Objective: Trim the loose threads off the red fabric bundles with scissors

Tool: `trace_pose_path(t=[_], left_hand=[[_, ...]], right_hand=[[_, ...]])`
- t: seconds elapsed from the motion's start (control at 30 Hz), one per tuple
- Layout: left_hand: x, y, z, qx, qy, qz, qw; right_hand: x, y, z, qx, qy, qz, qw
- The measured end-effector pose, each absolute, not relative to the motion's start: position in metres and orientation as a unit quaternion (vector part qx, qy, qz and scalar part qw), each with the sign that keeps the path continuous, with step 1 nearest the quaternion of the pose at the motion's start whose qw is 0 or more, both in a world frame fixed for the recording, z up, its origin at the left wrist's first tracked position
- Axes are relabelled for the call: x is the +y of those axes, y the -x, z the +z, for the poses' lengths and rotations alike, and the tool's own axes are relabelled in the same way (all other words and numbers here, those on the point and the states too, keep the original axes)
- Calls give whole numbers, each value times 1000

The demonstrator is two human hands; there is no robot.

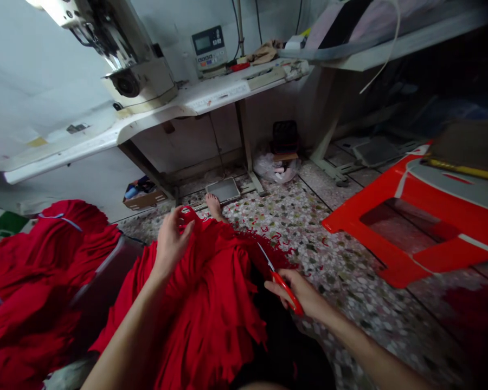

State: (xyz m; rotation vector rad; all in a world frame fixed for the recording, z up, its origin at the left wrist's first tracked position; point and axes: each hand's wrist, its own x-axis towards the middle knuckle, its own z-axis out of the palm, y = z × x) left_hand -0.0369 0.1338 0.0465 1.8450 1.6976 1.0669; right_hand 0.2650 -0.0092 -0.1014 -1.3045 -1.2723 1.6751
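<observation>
A pile of red fabric pieces [211, 271] is draped over my lap and hangs toward the floor. At its far left edge, my left hand [173, 241] has its fingers bent around a red edge that loops up by the fingertips. My right hand [295, 292], to the right of the pile, is wrapped around the red handles of a pair of scissors [287, 290]. Their slim metal blades point up and left, apart from the cloth in my left hand. Whether the blades are parted is hard to make out.
More red fabric bundles [61, 238], tied with pale strips, lie at the left. Ahead stands a sewing machine [142, 81] on a white table [211, 97]. An orange-red stool [350, 211] is at the right. Red scraps [274, 244] litter the speckled floor [329, 303]; a pedal [223, 189] lies under the table.
</observation>
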Motion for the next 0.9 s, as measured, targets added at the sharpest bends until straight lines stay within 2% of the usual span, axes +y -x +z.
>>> trace_pose_path(t=[0.07,0.17,0.27,0.4,0.47,0.63,0.77,0.9], left_hand=[[131,35,47,615,-701,353,77],[115,15,39,567,-779,265,42],[107,-7,22,543,-814,144,147],[119,-15,2,546,-779,130,277],[125,-9,0,547,-755,164,321],[113,11,11,523,-493,416,557],[87,12,24,481,-483,378,626],[75,-2,36,453,-520,324,647]], right_hand=[[-8,-262,-103,-487,506,633,325],[-4,-256,-101,-480,515,631,328],[-1,-250,-95,-475,515,632,332],[1,-248,-89,-471,513,634,337],[-1,-250,-89,-467,515,637,334],[-5,-258,-93,-450,527,636,340],[-4,-261,-88,-451,521,640,340],[-4,-257,-81,-462,510,641,339]])
